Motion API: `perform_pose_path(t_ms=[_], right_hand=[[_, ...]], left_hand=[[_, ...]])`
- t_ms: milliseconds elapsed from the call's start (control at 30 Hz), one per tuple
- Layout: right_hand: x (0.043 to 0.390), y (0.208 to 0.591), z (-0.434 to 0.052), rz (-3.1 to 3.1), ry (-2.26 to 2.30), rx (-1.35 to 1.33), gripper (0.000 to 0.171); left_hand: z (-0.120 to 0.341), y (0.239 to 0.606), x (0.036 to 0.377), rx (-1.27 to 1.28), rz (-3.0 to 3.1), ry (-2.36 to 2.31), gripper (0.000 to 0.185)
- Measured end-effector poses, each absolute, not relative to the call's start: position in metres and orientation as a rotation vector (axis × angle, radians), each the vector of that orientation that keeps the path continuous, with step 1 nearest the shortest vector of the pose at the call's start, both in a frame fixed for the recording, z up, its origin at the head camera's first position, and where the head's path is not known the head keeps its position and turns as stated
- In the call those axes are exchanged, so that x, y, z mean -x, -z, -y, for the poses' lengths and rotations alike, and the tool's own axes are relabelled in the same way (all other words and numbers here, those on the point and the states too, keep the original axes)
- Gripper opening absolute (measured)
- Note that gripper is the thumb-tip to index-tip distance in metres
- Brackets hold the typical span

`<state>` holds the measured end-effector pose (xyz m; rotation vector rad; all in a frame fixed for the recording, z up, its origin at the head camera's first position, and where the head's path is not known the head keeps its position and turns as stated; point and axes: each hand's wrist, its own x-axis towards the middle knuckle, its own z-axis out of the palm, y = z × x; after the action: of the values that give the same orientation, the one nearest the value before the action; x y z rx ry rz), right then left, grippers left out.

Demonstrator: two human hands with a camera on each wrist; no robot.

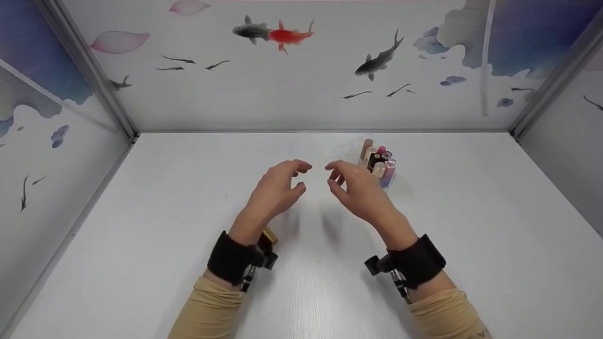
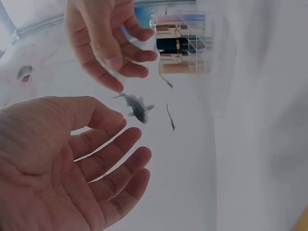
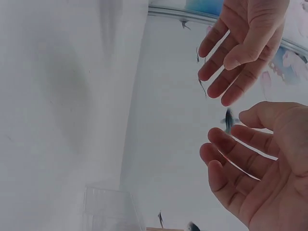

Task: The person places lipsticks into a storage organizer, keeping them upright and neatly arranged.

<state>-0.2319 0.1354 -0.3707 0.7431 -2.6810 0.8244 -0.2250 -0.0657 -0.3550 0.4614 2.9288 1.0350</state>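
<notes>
My left hand (image 1: 280, 188) is held over the white table, its fingers loosely bent and nothing between them. Facing it, my right hand (image 1: 362, 190) hangs with curved fingers and holds nothing; a small gap separates the two sets of fingertips. Beyond the right hand stands a clear plastic organizer (image 1: 347, 149), partly covered by that hand in the head view. Several lipstick-like cosmetic tubes (image 2: 180, 45) fill one side of it, in pink, black, gold and tan. Under my left wrist lies a gold and dark object (image 1: 269, 235), mostly hidden by the wrist strap.
The white table (image 1: 141, 226) is enclosed by a back panel (image 1: 301, 94) and side panels printed with fish and petals. Grey metal posts (image 1: 556, 70) stand at the corners. Each wrist wears a black strap (image 1: 417, 261) with a small camera.
</notes>
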Motion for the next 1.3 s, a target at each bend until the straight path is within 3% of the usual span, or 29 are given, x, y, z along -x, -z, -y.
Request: perform_pose_path(t_ms=[267, 600, 1100, 1300], right_hand=[[0.225, 0.378, -0.11, 2.838, -0.854, -1.024, 0.023], [0.216, 0.386, -0.07, 3.036, -0.778, -1.266, 0.025], [0.211, 0.406, -0.036, 3.087, -0.572, -1.211, 0.019], [0.209, 0.408, -0.033, 3.185, -0.665, -0.989, 0.026]], left_hand=[[0.109, 0.348, 0.222, -0.43, -2.755, -0.654, 0.039], [0.127, 0.359, 0.23, -0.375, -2.651, -0.357, 0.025], [0.128, 0.37, 0.237, -0.376, -2.611, -0.397, 0.019], [0.124, 0.375, 0.24, -0.448, -2.618, -0.447, 0.016]])
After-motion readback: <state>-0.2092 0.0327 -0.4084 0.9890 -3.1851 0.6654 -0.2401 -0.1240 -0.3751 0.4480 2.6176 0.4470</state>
